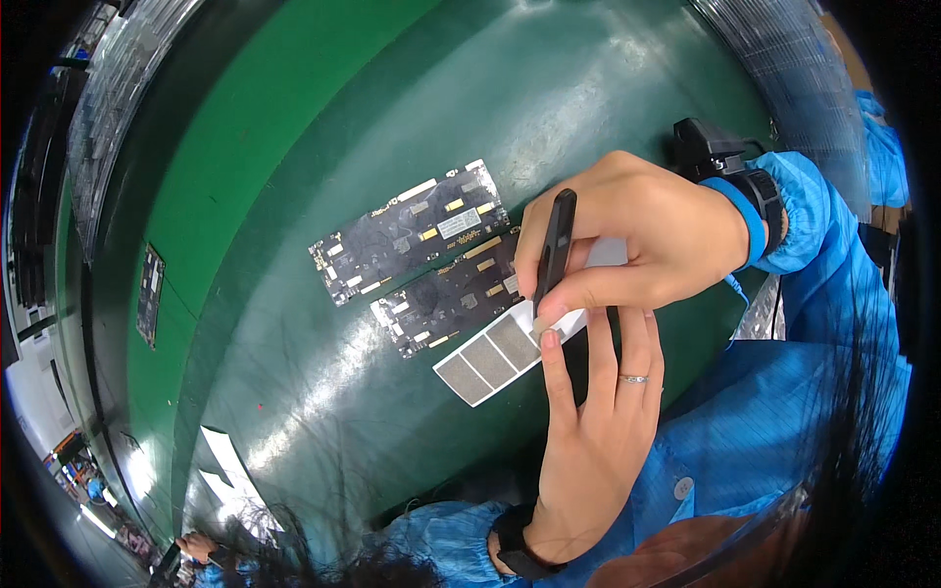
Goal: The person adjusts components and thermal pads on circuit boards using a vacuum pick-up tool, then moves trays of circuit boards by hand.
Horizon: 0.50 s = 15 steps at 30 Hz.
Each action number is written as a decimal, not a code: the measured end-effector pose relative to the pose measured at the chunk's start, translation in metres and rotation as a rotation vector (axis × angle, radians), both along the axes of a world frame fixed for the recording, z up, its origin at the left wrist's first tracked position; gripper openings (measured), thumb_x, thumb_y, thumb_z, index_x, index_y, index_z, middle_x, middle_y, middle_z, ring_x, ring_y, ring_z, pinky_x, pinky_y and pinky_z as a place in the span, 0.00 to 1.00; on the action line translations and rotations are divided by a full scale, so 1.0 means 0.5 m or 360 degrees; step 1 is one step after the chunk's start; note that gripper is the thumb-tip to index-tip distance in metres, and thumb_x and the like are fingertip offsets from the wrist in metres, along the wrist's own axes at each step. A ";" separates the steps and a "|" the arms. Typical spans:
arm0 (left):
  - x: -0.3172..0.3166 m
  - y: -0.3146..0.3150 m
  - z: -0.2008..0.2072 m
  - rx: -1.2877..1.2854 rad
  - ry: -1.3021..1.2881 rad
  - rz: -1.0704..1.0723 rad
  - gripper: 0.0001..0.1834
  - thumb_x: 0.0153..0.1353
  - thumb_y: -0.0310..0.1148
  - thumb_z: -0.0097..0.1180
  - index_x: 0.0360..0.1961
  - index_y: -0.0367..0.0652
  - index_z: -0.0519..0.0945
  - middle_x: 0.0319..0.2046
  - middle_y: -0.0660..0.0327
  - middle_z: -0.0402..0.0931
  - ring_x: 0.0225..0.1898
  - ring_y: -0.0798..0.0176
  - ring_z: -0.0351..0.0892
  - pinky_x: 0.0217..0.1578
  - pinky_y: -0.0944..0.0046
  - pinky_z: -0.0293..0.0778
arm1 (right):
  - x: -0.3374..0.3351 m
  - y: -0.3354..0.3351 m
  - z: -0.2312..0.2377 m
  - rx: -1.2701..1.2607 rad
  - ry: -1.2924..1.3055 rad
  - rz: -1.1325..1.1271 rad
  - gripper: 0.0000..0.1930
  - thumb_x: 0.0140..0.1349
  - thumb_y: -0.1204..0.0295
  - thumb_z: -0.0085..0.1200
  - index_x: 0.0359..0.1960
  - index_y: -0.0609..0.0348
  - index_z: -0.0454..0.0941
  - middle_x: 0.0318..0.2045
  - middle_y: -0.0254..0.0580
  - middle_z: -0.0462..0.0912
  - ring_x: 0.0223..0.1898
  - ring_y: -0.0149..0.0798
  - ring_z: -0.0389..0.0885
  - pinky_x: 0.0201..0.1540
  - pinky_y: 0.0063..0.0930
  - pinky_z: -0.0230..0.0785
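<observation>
Label strip (488,363): L hand (601,426) part-spread, fingertip on edge; R hand (647,235) pinching blk tool (557,243).

black tool (558,238) in right fingers (600,287)

We record a deep-green tabletop (323,392), a brighter green band (245,147) curving along its left. The upper circuit board (387,245) and lower circuit board (446,302) are black, flecked with white, silver-grey and yellow-gold patches. We note grey rectangles in a row on the white label sheet (496,355). The pen-like tool (556,245) is black; the ring (634,379), silver. The garment (725,392) is bright blue, finely lined in darker blue; the wristband (750,220) is plain blue. The far board (150,294) looks dark, probably pale-speckled; rim blur limits us.
</observation>
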State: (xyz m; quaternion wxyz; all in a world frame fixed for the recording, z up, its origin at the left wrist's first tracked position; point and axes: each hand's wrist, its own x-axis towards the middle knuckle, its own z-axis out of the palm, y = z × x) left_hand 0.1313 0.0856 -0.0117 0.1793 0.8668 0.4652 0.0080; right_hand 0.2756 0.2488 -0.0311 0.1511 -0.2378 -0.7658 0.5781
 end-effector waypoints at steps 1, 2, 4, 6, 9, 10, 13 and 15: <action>-0.001 0.000 -0.003 0.0008 0.0011 -0.0008 0.43 0.59 0.54 0.66 0.71 0.41 0.72 0.72 0.52 0.64 0.72 0.48 0.65 0.72 0.32 0.58 | -0.001 -0.001 -0.005 -0.0005 -0.0006 0.0001 0.11 0.63 0.74 0.70 0.42 0.66 0.84 0.39 0.46 0.89 0.34 0.42 0.90 0.36 0.29 0.82; 0.000 0.001 -0.004 0.0017 0.0028 -0.0018 0.43 0.59 0.54 0.65 0.71 0.41 0.72 0.72 0.52 0.64 0.72 0.48 0.65 0.72 0.32 0.58 | -0.002 -0.002 -0.010 0.0038 0.0035 -0.0023 0.11 0.65 0.71 0.69 0.41 0.66 0.83 0.33 0.46 0.88 0.30 0.41 0.89 0.33 0.30 0.80; -0.003 0.002 -0.004 0.0024 0.0036 -0.0012 0.43 0.59 0.54 0.65 0.71 0.41 0.72 0.72 0.53 0.64 0.72 0.48 0.65 0.72 0.32 0.58 | -0.008 -0.003 -0.016 0.0082 0.0078 -0.0042 0.12 0.67 0.67 0.67 0.39 0.66 0.82 0.27 0.46 0.87 0.27 0.40 0.87 0.30 0.30 0.77; -0.001 0.005 -0.005 0.0035 0.0033 -0.0011 0.43 0.59 0.54 0.65 0.71 0.41 0.72 0.72 0.53 0.64 0.72 0.48 0.65 0.72 0.32 0.58 | -0.007 -0.001 -0.018 0.0110 0.0119 -0.0056 0.12 0.67 0.67 0.67 0.39 0.65 0.82 0.26 0.45 0.86 0.26 0.40 0.86 0.29 0.30 0.76; 0.002 0.008 -0.001 0.0037 0.0051 0.0001 0.43 0.59 0.54 0.65 0.71 0.42 0.72 0.72 0.53 0.65 0.72 0.49 0.65 0.72 0.32 0.57 | -0.007 0.003 -0.020 0.0118 0.0131 -0.0041 0.11 0.67 0.67 0.67 0.38 0.65 0.83 0.25 0.44 0.86 0.26 0.40 0.86 0.29 0.29 0.76; -0.003 0.008 0.003 0.0024 0.0062 0.0010 0.43 0.59 0.54 0.65 0.71 0.42 0.72 0.72 0.53 0.65 0.71 0.49 0.66 0.73 0.32 0.56 | -0.015 0.004 -0.018 0.0119 0.0142 -0.0034 0.11 0.67 0.67 0.67 0.38 0.65 0.83 0.25 0.44 0.86 0.26 0.40 0.86 0.29 0.29 0.76; -0.008 0.006 0.006 0.0009 0.0068 0.0029 0.44 0.59 0.54 0.66 0.72 0.42 0.71 0.71 0.54 0.65 0.71 0.49 0.66 0.73 0.32 0.55 | -0.025 0.005 -0.017 0.0114 0.0137 -0.0015 0.11 0.66 0.67 0.67 0.39 0.64 0.83 0.25 0.44 0.86 0.25 0.39 0.86 0.29 0.29 0.75; -0.005 0.007 0.002 0.0005 0.0054 0.0025 0.44 0.59 0.54 0.66 0.72 0.42 0.71 0.71 0.54 0.65 0.71 0.49 0.66 0.73 0.32 0.55 | -0.021 0.001 -0.023 0.0095 0.0172 -0.0045 0.11 0.66 0.68 0.67 0.39 0.64 0.83 0.25 0.44 0.86 0.25 0.39 0.86 0.29 0.29 0.75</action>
